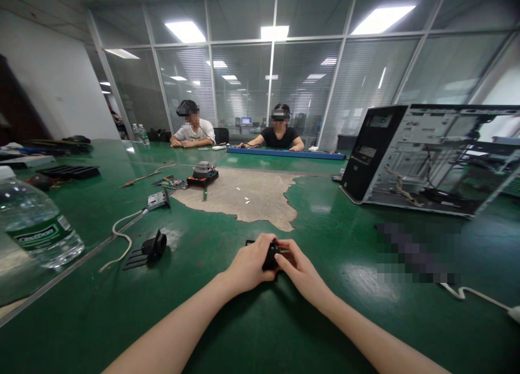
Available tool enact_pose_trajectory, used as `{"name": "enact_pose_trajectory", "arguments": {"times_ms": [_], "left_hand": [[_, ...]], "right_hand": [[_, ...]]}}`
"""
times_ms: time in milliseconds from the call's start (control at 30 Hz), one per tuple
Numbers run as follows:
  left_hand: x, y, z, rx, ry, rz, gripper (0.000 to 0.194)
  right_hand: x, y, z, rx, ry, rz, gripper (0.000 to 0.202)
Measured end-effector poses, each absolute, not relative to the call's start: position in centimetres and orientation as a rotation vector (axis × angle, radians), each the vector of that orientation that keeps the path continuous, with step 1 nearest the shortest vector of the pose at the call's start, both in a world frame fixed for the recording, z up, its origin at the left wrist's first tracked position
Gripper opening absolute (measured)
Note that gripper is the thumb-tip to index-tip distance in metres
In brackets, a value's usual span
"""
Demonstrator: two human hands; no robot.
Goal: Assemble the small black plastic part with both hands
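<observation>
My left hand point(252, 264) and my right hand point(297, 265) meet over the green table, both closed around a small black part point(270, 259). The fingers cover most of it, so its exact kind cannot be made out. A dark frame-like edge point(249, 243) shows just past the left knuckles. To the left lies a black plastic piece point(151, 248) with a round end and several thin prongs, apart from both hands.
An opened computer case point(377, 157) stands at the right. A water bottle point(36, 222) is at the left edge. Beyond my hands are a CPU cooler point(203, 171), a metal bracket point(157, 200) and a white cable point(122, 234). Two people sit across the table behind a blue bar point(284, 153).
</observation>
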State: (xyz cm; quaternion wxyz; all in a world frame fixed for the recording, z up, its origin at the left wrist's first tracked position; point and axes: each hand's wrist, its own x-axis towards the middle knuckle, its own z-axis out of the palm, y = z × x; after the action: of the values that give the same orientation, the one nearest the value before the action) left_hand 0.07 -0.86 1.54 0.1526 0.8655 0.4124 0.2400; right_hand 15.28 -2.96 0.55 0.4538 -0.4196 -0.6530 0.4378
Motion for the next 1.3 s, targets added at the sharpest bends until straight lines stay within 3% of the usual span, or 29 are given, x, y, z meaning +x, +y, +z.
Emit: {"name": "enact_pose_trajectory", "arguments": {"times_ms": [233, 533, 1300], "left_hand": [[0.13, -0.69, 1.33, 2.469, 1.188, 0.699, 0.056], [0.19, -0.53, 1.4, 2.462, 1.179, 0.686, 0.059], [0.27, -0.41, 0.97, 2.463, 1.183, 0.707, 0.058]], "right_hand": [[15.39, -2.99, 0.66, -1.003, -1.615, 0.993, 0.015], [15.4, -2.72, 0.5, -1.053, -1.599, 1.059, 0.023], [15.72, -2.78, 0.21, -0.988, -1.597, 1.035, 0.015]]}}
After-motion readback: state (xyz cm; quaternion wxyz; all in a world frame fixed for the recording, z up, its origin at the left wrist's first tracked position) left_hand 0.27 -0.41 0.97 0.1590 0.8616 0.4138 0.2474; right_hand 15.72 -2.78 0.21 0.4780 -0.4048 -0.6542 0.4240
